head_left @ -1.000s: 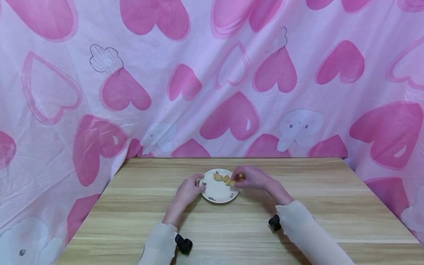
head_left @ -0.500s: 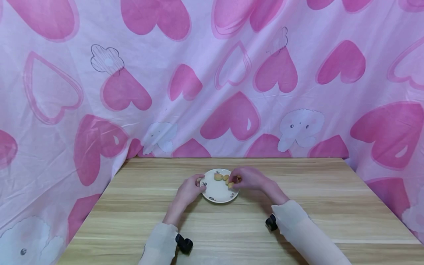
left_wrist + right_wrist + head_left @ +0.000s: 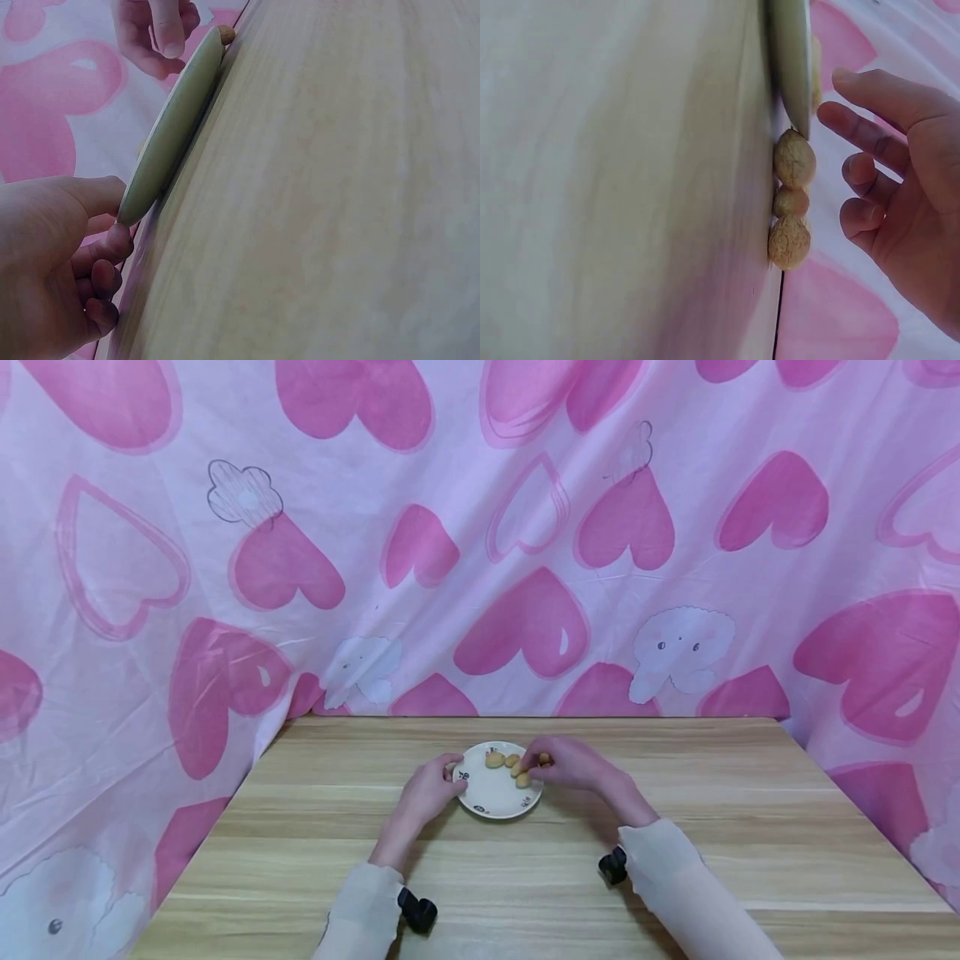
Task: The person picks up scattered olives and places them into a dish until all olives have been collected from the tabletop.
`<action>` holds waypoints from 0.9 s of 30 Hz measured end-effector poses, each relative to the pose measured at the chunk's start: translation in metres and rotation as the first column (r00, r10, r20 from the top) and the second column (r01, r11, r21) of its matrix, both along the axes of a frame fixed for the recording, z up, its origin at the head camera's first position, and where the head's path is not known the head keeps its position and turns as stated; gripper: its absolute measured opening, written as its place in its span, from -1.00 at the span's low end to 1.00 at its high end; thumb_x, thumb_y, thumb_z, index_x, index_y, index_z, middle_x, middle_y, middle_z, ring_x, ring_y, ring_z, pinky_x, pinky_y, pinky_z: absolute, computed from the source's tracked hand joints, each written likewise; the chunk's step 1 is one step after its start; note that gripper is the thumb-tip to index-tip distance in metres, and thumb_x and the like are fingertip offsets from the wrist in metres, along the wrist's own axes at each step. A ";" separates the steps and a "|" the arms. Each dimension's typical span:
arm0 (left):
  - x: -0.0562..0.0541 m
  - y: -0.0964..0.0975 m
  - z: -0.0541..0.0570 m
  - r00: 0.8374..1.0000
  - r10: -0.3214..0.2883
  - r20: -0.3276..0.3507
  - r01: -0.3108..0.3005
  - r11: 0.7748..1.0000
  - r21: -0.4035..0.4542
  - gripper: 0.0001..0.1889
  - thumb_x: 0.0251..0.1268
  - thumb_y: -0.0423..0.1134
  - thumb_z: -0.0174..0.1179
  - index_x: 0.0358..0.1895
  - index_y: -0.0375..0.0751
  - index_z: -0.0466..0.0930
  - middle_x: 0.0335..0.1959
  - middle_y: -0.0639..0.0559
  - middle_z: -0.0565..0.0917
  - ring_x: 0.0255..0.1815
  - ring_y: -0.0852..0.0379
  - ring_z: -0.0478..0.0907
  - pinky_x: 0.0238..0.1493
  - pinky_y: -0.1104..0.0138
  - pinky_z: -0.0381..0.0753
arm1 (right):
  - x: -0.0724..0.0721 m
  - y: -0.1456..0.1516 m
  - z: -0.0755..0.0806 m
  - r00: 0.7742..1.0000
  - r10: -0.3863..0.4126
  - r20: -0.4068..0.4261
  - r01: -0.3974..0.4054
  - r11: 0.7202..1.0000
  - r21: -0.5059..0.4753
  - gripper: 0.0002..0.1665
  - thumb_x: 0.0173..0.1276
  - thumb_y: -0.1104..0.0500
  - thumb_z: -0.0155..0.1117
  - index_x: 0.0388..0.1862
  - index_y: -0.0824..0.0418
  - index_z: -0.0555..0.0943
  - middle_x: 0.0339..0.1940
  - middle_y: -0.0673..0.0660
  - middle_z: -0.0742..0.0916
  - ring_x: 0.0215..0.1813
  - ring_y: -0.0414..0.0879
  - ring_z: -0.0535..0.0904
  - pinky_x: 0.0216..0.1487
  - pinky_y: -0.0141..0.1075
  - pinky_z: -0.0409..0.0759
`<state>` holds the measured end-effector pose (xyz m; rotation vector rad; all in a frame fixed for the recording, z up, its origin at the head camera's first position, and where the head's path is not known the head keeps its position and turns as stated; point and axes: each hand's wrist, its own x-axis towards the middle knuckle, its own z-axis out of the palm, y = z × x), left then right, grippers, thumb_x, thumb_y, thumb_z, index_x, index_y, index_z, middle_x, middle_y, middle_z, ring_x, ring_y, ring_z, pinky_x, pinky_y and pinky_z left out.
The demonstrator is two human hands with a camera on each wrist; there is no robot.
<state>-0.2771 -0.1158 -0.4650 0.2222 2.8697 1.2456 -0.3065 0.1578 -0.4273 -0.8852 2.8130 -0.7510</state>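
A white plate (image 3: 491, 797) with small printed motifs on its rim lies on the table. My left hand (image 3: 427, 789) pinches the plate's left rim between thumb and fingers, as the left wrist view shows. Several tan rounded pieces (image 3: 494, 760) rest on the plate's far and right side; their kind is unclear. Over the right rim hovers my right hand (image 3: 570, 764). In the right wrist view its thumb and index finger are apart, with nothing between them. Beside the plate there, three tan, rough-surfaced nut-like balls (image 3: 790, 241) lie in a row on the table.
A wooden table (image 3: 525, 885) spans the lower part of the head view. Behind it and at both sides hangs a pink cloth (image 3: 420, 610) printed with hearts. A small black device (image 3: 416, 912) sits at the left cuff, another black device (image 3: 612, 866) at the right.
My right hand moved slightly left, set a tan piece down on the plate's right side and let go, then drew back a little to the right. The left hand stayed at the rim.
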 end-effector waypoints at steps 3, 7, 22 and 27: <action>0.000 0.000 0.001 1.000 -0.002 -0.001 0.002 1.000 0.002 -0.45 0.20 -0.21 0.32 0.29 -0.20 0.52 -0.50 0.08 0.51 -0.50 0.18 0.39 -0.42 0.32 0.35 | -0.001 0.006 0.000 0.999 -0.033 0.017 0.034 0.999 -0.032 -0.87 0.33 0.14 0.37 -0.17 -0.05 0.74 -0.19 -0.15 0.72 -0.15 -0.20 0.56 -0.05 -0.23 0.56; -0.001 -0.001 0.002 1.000 -0.004 -0.006 0.004 1.000 0.002 -0.44 0.18 -0.20 0.32 0.29 -0.20 0.52 -0.49 0.08 0.52 -0.50 0.18 0.40 -0.41 0.32 0.35 | -0.001 0.012 0.000 0.997 -0.076 0.034 0.078 0.995 -0.057 -0.87 0.34 0.15 0.35 -0.15 -0.01 0.73 -0.22 -0.13 0.70 -0.16 -0.17 0.55 -0.01 -0.19 0.55; 0.000 0.000 -0.002 1.000 0.003 -0.003 -0.003 1.000 -0.006 -0.45 0.19 -0.20 0.33 0.29 -0.18 0.52 -0.47 0.08 0.52 -0.47 0.18 0.40 -0.40 0.32 0.36 | 0.012 0.035 -0.014 0.980 -0.180 0.085 0.195 0.957 -0.214 -0.80 0.35 0.19 0.34 -0.06 0.14 0.70 -0.12 0.02 0.72 -0.14 -0.08 0.56 -0.07 -0.25 0.54; 0.000 -0.001 0.000 1.000 0.003 0.007 -0.003 1.000 -0.009 -0.44 0.18 -0.20 0.32 0.30 -0.17 0.51 -0.48 0.08 0.52 -0.49 0.18 0.40 -0.40 0.32 0.36 | 0.013 0.035 -0.016 0.963 -0.231 0.138 0.259 0.935 -0.242 -0.79 0.37 0.20 0.32 -0.03 0.14 0.67 -0.09 0.06 0.70 -0.14 -0.05 0.54 -0.09 -0.25 0.53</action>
